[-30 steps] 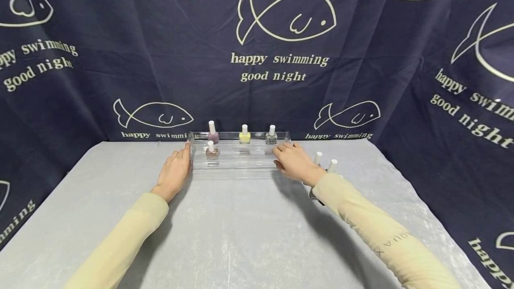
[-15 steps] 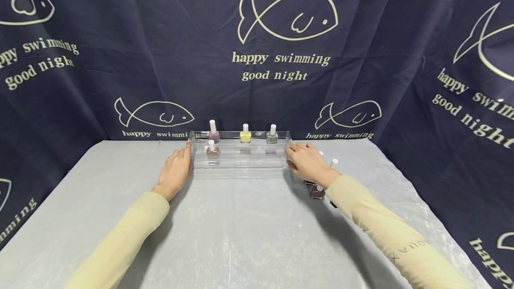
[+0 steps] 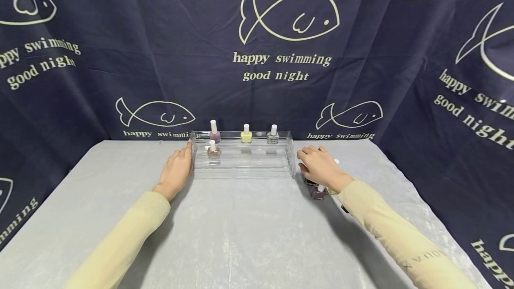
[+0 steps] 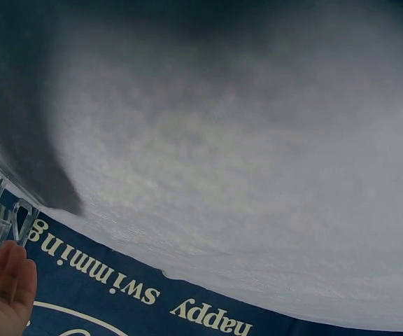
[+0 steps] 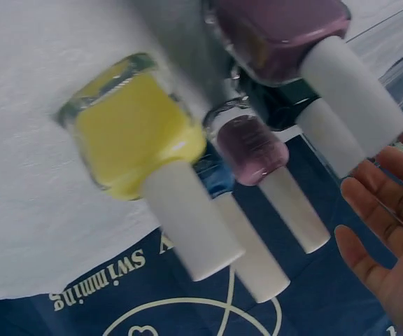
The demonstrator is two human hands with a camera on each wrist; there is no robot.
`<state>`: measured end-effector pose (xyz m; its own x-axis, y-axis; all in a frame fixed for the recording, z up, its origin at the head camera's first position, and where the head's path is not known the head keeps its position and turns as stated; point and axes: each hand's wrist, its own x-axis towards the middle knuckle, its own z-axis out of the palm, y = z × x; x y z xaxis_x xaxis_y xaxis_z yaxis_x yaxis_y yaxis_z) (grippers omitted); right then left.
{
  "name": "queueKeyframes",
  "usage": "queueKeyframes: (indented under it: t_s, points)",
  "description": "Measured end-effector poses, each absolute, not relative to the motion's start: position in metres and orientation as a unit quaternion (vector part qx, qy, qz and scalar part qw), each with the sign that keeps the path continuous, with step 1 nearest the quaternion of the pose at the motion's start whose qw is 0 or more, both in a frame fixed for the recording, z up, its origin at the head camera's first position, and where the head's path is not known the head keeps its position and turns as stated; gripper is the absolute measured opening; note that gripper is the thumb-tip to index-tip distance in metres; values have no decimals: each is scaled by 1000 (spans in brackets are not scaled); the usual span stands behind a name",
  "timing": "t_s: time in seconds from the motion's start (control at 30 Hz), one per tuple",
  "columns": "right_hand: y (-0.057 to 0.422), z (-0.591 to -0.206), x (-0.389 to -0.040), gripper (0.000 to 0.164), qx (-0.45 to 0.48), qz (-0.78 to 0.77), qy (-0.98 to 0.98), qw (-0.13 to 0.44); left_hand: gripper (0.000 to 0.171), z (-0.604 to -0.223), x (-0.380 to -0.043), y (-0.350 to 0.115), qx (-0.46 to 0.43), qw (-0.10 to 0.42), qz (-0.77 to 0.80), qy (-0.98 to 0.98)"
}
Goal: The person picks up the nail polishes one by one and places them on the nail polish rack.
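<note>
A clear stepped acrylic rack [image 3: 245, 171] stands toward the back of the table. Its top step bears a mauve nail polish bottle [image 3: 215, 135], a yellow one [image 3: 246, 136] and a clear-greyish one [image 3: 273, 137]. One step lower sits a brownish bottle [image 3: 213, 151]. My left hand [image 3: 176, 168] touches the rack's left end, its fingers [image 4: 12, 276] lying along the side; the thumb is hidden in the head view. Right of the rack, my right hand [image 3: 321, 166] hovers among loose polish bottles, fingers [image 5: 380, 210] loosely bent with nothing between them.
Beside and beneath the right hand stand several white-capped bottles, among them a dark purple one [image 3: 318, 193], a yellow one [image 5: 135, 133], a mauve one [image 5: 250, 150] and a blue one [image 5: 214, 173]. A dark blue printed curtain [image 3: 281, 101] hangs behind the table.
My right hand has moved right, from the rack's right end to the loose bottles, uncovering that end. My left hand stays at the rack's left end.
</note>
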<state>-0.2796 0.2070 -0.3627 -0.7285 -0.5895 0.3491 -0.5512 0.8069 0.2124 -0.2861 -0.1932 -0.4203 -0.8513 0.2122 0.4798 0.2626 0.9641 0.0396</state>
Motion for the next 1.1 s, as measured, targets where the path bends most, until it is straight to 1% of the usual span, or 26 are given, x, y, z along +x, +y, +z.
queueKeyframes:
  t_s: [0.2, 0.73, 0.93, 1.1]
  points:
    - [215, -365, -276, 8, 295, -52, -935, 189, 58, -419, -286, -193, -122, 237, -50, -963]
    - [226, -371, -270, 6, 291, -46, -935, 195, 58, -421, -286, -193, -120, 242, -50, -961]
    - [228, -373, -267, 9, 290, -48, -936, 193, 58, -419, -286, -192, -118, 245, -49, -961]
    - [229, -374, -266, 11, 291, -53, -934, 200, 58, -419, -285, -192, -117, 235, -44, -964]
